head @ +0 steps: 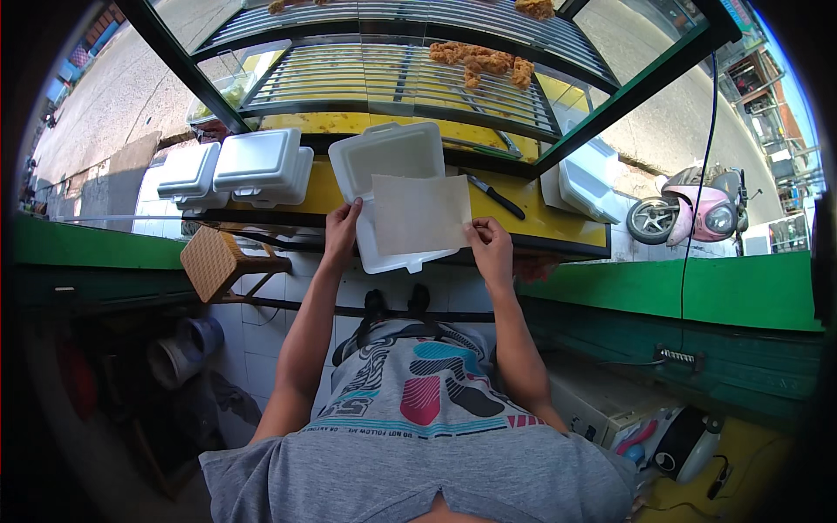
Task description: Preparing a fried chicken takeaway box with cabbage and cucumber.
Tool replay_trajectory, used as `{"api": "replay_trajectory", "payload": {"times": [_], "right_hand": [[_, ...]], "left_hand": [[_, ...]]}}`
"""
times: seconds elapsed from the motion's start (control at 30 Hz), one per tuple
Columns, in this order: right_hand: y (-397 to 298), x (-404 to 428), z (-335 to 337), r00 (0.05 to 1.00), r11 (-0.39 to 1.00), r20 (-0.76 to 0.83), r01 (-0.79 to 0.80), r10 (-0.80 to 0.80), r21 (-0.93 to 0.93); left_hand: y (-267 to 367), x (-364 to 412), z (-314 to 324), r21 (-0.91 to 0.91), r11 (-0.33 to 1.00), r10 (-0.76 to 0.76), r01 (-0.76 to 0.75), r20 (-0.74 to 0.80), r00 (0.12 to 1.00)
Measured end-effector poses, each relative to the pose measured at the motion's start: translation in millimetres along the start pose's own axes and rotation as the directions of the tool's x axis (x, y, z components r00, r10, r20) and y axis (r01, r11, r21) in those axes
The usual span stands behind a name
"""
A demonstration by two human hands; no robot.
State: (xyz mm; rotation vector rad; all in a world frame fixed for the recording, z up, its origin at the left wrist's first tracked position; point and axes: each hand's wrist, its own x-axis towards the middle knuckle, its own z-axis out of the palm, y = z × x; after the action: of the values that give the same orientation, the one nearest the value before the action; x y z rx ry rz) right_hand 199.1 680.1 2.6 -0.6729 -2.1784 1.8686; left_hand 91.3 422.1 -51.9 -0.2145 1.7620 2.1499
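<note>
An opened white foam food box [386, 153] lies before me at the front edge of the yellow counter, its lid tilted back. My left hand [342, 229] grips the left side of its base, thumb on the rim. Between the thumb and fingers of my right hand [489, 245] is the lower right edge of a square sheet of brownish paper [422, 214]. The sheet covers most of the base and the lower part of the lid. Right of the box, a knife with a black handle [503, 201] lies on the counter.
Closed foam boxes [258, 160] are stacked at the left, and more foam boxes [585, 173] stand at the right. Behind is a glass display case with fried chicken [484, 59] on a slatted rack [314, 72]. Metal tongs [507, 144] lie inside. A woven-pattern stool [212, 261] stands left.
</note>
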Motion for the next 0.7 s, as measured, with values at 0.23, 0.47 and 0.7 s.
{"api": "replay_trajectory", "payload": {"times": [0.23, 0.47, 0.7], "right_hand": [[13, 1, 27, 0.965, 0.907, -0.041, 0.229, -0.26, -0.354], [17, 6, 27, 0.983, 0.887, 0.008, 0.169, -0.184, -0.429], [20, 18, 13, 0.99, 0.962, 0.058, -0.11, 0.128, -0.25]], "left_hand": [[17, 13, 27, -0.074, 0.991, -0.115, 0.115, 0.005, 0.993], [6, 23, 33, -0.179, 0.977, -0.125, 0.119, -0.022, 0.992], [12, 24, 37, 0.027, 0.998, -0.061, 0.062, -0.026, 0.998]]}}
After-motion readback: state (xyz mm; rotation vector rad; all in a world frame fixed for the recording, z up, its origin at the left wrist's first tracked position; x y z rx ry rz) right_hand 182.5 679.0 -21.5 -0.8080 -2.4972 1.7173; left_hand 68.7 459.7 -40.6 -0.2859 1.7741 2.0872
